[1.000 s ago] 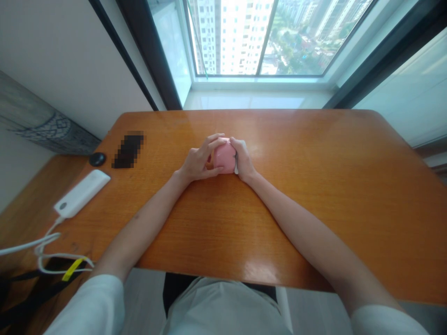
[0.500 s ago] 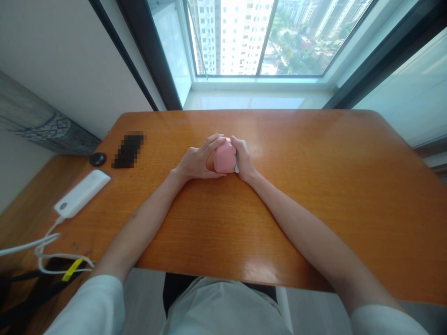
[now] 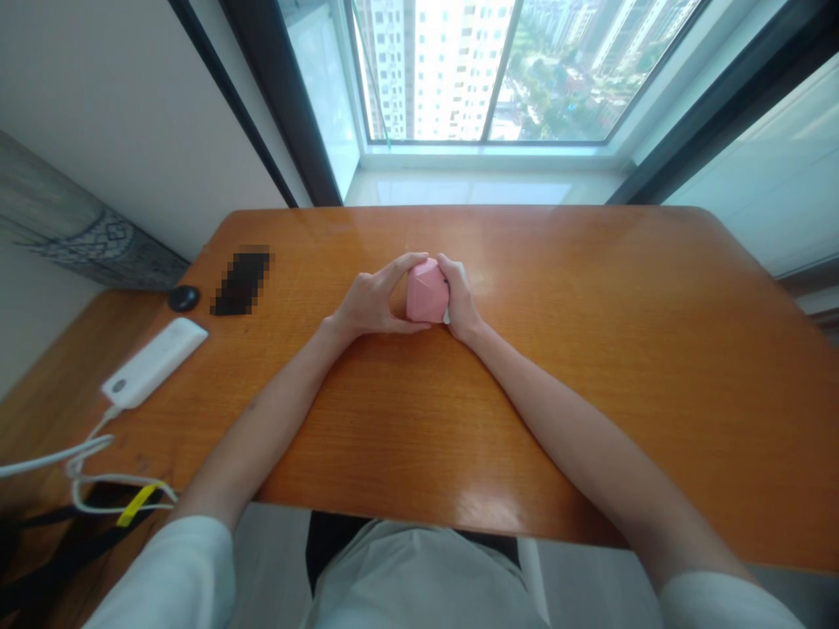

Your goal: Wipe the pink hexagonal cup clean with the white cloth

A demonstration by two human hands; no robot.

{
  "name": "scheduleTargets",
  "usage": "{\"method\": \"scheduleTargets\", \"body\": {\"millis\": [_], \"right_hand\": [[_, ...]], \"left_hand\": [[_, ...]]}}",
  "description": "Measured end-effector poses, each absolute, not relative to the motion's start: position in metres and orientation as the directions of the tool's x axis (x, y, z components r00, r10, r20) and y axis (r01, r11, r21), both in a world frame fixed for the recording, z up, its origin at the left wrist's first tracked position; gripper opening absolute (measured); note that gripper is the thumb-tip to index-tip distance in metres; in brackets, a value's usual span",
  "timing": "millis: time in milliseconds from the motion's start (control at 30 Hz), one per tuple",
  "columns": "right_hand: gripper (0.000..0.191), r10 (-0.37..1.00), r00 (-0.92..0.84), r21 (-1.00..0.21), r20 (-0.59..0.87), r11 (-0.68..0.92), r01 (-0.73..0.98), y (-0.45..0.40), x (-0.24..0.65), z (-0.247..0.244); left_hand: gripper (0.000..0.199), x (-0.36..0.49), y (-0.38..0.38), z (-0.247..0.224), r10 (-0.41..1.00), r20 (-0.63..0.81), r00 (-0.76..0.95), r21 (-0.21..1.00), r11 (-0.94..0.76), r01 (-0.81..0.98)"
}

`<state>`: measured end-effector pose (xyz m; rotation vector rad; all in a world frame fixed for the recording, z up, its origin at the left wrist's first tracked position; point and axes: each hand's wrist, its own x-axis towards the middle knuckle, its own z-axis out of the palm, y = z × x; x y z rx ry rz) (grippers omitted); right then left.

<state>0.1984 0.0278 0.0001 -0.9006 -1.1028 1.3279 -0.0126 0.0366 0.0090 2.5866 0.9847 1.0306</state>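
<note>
A small pink faceted object [image 3: 428, 293] is between my two hands, over the middle of the wooden table [image 3: 419, 419]. Thumb and fingers of my left hand [image 3: 377, 300] curve round its left side and touch its near and far edges, with a gap between palm and object. Against its right side, my right hand [image 3: 462, 301] is closed on it. Small white and dark bits show at the object's right edge; the right fingers hide the rest there. Its exact kind I cannot make out.
At the left of the table lie a white power strip [image 3: 156, 362] with white cables [image 3: 92, 450], a round black object [image 3: 183, 299] and a pixelated dark item [image 3: 241, 284]. A window [image 3: 485, 87] stands beyond the far edge.
The pink object has turned between my hands, showing a different, more pointed set of facets. It and my fingers have shifted slightly to the right.
</note>
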Motion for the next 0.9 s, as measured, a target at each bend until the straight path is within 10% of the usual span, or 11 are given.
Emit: {"method": "scheduleTargets", "body": {"millis": [300,900], "right_hand": [[0.065,0.991,-0.067,-0.943,0.113,0.086,-0.321,0.025,0.195,0.0],[0.067,0.992,-0.059,-0.945,0.114,0.09,-0.313,0.024,0.195,0.001]], "left_hand": [[0.102,-0.011,0.05,-0.005,0.757,0.43,0.492,0.692,-0.626,0.359],[0.12,-0.013,0.048,-0.011,0.747,0.469,0.471,0.662,-0.651,0.372]]}}
